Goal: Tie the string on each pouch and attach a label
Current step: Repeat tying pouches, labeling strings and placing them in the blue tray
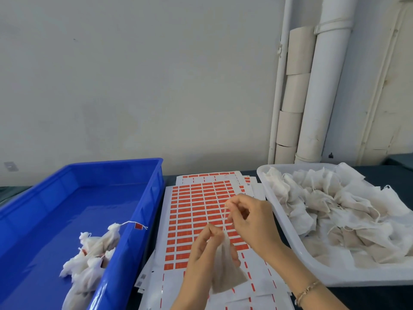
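While your left hand (207,249) pinched the neck of the pouch (225,271) above the label sheets (192,204), your right hand (250,220) pinched its string (224,217), drawn straight upward (any knot was hidden behind your fingertips). Tied pouches (89,253) in the blue tray (67,198) ran off the bottom edge; the label print was unreadable.

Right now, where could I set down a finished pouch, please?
The blue plastic tray is bare across its far half, beyond the white tied pouches at its near right. The white plastic tray is heaped with untied pouches.
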Demonstrator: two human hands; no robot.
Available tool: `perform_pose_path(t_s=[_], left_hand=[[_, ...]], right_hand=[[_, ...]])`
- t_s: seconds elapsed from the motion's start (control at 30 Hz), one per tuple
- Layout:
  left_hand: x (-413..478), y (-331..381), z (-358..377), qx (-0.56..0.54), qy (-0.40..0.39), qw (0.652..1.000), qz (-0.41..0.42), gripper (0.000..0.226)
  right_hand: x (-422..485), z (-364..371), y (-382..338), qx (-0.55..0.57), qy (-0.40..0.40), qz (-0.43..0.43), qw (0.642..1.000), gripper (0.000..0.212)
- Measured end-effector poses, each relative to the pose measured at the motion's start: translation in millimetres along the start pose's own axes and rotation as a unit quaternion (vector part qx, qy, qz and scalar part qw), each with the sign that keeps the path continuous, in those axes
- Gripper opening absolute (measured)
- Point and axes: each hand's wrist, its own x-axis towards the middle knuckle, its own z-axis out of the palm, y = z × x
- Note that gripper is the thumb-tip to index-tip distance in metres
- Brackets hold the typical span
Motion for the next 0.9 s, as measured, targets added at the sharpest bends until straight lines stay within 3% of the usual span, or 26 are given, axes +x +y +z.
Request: perform_pose_path(t_s=[0.1,0.17,0.27,0.37,0.47,0.53,0.6,0.67,0.73,0.8,0.9], left_hand=[[-5,0,1,0.017,0.005,0.997,-0.072,0.031],[-7,-2,-8,0.016,-0.038,0.998,-0.053,0.03],[0,-3,-17,-0.076,-0.036,0.996,-0.029,0.029],[1,-7,-31,-0.103,-0.049,0.991,0.063,0.029],[0,-4,-35,-0.099,-0.06,0.989,0.09,0.033],[1,-5,-35,-0.067,-0.047,0.991,0.104,0.034],[0,-9,-33,0.019,-0.029,0.987,0.154,0.03],[-1,-14,-30,0.168,0.011,0.954,0.25,0.023],[1,-22,-28,0.279,0.043,0.902,0.327,0.042],[0,-25,-25,0.296,0.071,0.884,0.355,0.055],[1,-24,-23,0.255,0.067,0.89,0.371,0.042]], right_hand=[[6,-6,0,0.017,0.041,-0.004,0.999,0.004],[6,-11,1,0.02,0.047,-0.003,0.999,0.004],[1,-15,7,0.009,0.052,0.015,0.999,0.006],[-13,-17,14,-0.006,0.005,0.032,0.999,0.015],[-36,-11,18,-0.021,-0.081,0.051,0.995,0.027],[-53,-5,18,-0.032,-0.121,0.058,0.99,0.024],[-65,0,11,-0.023,-0.14,0.056,0.988,0.007],[-70,2,2,0.018,-0.146,0.052,0.988,0.013],[-72,1,-8,0.072,-0.143,0.049,0.986,0.016],[-70,1,-18,0.117,-0.135,0.055,0.982,0.014],[-70,3,-26,0.163,-0.13,0.063,0.976,0.01]])
